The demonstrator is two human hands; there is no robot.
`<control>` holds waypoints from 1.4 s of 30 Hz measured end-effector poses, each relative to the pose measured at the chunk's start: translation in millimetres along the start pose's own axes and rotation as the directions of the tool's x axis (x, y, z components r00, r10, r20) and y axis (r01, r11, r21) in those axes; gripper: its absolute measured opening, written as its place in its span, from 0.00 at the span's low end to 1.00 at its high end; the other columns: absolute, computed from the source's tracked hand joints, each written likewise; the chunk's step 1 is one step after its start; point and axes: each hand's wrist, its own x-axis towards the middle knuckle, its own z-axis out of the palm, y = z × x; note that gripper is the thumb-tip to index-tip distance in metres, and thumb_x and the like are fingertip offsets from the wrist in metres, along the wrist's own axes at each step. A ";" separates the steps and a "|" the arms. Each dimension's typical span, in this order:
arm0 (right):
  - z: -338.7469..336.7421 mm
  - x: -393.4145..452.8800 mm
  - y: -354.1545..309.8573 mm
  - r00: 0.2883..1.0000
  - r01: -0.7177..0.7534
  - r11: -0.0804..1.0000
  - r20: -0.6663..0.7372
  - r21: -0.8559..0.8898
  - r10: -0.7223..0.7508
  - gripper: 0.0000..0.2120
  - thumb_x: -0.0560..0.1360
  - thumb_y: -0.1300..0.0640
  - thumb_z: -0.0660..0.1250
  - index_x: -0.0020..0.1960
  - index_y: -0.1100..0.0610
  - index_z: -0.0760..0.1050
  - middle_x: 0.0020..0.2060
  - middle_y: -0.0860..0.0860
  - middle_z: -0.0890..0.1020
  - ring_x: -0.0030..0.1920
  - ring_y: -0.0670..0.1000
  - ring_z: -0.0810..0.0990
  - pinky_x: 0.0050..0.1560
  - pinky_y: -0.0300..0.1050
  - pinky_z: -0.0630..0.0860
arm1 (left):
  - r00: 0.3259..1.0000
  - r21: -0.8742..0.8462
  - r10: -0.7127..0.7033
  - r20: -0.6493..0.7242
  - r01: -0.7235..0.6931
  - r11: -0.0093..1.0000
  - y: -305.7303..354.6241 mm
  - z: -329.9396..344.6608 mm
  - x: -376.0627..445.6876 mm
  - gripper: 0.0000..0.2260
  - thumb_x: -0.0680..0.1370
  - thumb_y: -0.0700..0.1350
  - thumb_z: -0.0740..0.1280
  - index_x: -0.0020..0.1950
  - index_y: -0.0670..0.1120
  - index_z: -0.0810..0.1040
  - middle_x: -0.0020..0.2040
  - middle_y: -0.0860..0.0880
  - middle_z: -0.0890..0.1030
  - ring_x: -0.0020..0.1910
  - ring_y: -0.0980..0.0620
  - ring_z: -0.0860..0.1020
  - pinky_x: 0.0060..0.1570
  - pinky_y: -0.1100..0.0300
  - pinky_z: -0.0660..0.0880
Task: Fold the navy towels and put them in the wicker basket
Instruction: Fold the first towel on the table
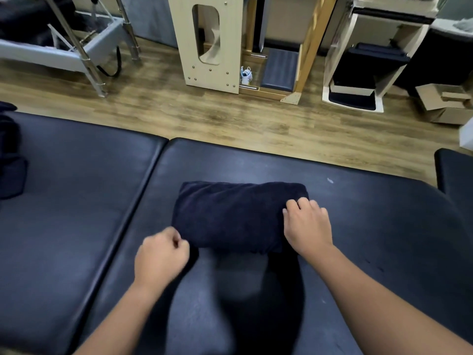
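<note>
Head view. A folded navy towel lies on the dark padded table, near the middle of its right-hand cushion, its long axis running left to right across the person's front. The bundle is thick and rounded, so the folding of this piece appears essentially complete.

The right hand rests on the towel's right end, fingers curled down over the cloth at the upper right corner; whether they pinch the fabric or merely press on it cannot be told. The left hand sits at the towel's near left corner, fingers curled into a loose fist and touching or just beside the edge. It is blurred, and no cloth can be seen held within it.

The hands thus bracket the two short ends, with the towel lying directly ahead of and between them. A two-handed lift would probably take the bundle by its ends, keeping the long axis level so the folds do not open.

More dark cloth, perhaps further towels, lies at the far left edge of the table. No wicker basket is visible in this view, so the direction of the carry cannot be judged.
</note>
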 end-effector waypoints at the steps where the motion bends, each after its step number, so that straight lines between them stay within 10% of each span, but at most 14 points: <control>1: -2.8 -3.4 -0.7 1.000 0.004 1.000 0.009 0.025 -0.004 0.07 0.75 0.55 0.65 0.40 0.56 0.73 0.36 0.53 0.76 0.37 0.59 0.74 0.36 0.48 0.62 | 0.999 0.016 -0.017 0.049 0.016 1.000 -2.3 5.9 -7.3 0.04 0.73 0.48 0.71 0.42 0.48 0.81 0.40 0.47 0.85 0.47 0.38 0.82 0.44 0.51 0.77; 5: -11.4 -32.0 5.4 0.994 0.069 0.992 0.082 0.102 -0.078 0.25 0.70 0.47 0.60 0.63 0.55 0.76 0.52 0.54 0.80 0.50 0.59 0.76 0.46 0.53 0.73 | 0.981 -0.094 -0.185 0.058 0.190 0.977 -4.2 22.4 -11.4 0.14 0.72 0.53 0.77 0.53 0.46 0.83 0.49 0.48 0.86 0.54 0.40 0.81 0.50 0.52 0.76; 11: -4.8 -54.3 10.6 0.941 0.148 0.989 0.310 -0.021 -0.135 0.47 0.67 0.42 0.73 0.79 0.55 0.60 0.75 0.60 0.66 0.72 0.62 0.67 0.62 0.59 0.74 | 0.959 -0.148 -0.275 0.064 0.282 0.948 -0.2 33.7 -9.6 0.11 0.75 0.50 0.73 0.42 0.43 0.81 0.36 0.45 0.80 0.44 0.37 0.79 0.41 0.53 0.70; 17: 4.1 -47.4 21.0 0.941 0.112 0.984 0.332 -0.141 -0.059 0.43 0.61 0.62 0.76 0.75 0.56 0.70 0.69 0.61 0.75 0.60 0.61 0.78 0.44 0.54 0.76 | 0.998 0.301 -0.062 0.021 0.053 0.952 -20.0 12.8 7.5 0.08 0.79 0.49 0.67 0.46 0.46 0.81 0.44 0.43 0.84 0.49 0.38 0.82 0.44 0.53 0.67; 24: -0.3 -53.1 45.6 0.884 -0.079 0.979 0.441 -0.190 0.157 0.28 0.76 0.56 0.61 0.76 0.48 0.62 0.70 0.52 0.69 0.65 0.57 0.71 0.58 0.54 0.72 | 0.944 0.549 -0.134 0.302 -0.057 0.834 -49.1 -38.9 39.4 0.13 0.73 0.50 0.69 0.54 0.45 0.76 0.55 0.40 0.81 0.54 0.37 0.81 0.48 0.50 0.78; 28: -8.3 -30.1 2.6 0.953 -0.136 0.978 0.292 0.158 0.085 0.25 0.70 0.61 0.55 0.65 0.55 0.72 0.60 0.51 0.76 0.55 0.60 0.75 0.49 0.55 0.76 | 0.996 0.264 0.069 0.058 -0.082 0.961 -29.0 -51.3 60.7 0.13 0.74 0.40 0.65 0.58 0.43 0.76 0.59 0.38 0.79 0.56 0.34 0.78 0.52 0.47 0.75; 31: -13.1 -10.3 -19.0 0.985 -0.095 0.952 0.163 0.290 0.048 0.26 0.68 0.65 0.56 0.65 0.59 0.75 0.63 0.51 0.77 0.56 0.61 0.75 0.50 0.55 0.76 | 0.931 0.184 0.326 0.162 -0.354 0.917 1.1 -31.2 58.2 0.22 0.79 0.59 0.59 0.73 0.58 0.70 0.75 0.48 0.70 0.70 0.41 0.71 0.64 0.43 0.73; 36: -18.0 7.6 -32.6 0.974 -0.214 0.904 0.155 0.370 0.167 0.20 0.81 0.55 0.57 0.72 0.53 0.70 0.59 0.53 0.80 0.58 0.60 0.77 0.54 0.54 0.76 | 0.876 0.283 0.115 0.468 -0.272 0.920 7.4 -3.6 69.7 0.29 0.77 0.73 0.49 0.77 0.72 0.47 0.82 0.61 0.41 0.81 0.49 0.39 0.68 0.30 0.64; 42: -6.2 26.9 -38.3 0.941 -0.278 0.922 0.270 0.270 0.205 0.23 0.80 0.58 0.60 0.74 0.46 0.66 0.47 0.55 0.75 0.48 0.58 0.74 0.44 0.49 0.68 | 0.888 0.169 0.215 0.407 -0.304 0.937 0.1 0.3 76.2 0.29 0.77 0.72 0.51 0.78 0.72 0.50 0.82 0.61 0.40 0.81 0.53 0.36 0.69 0.42 0.70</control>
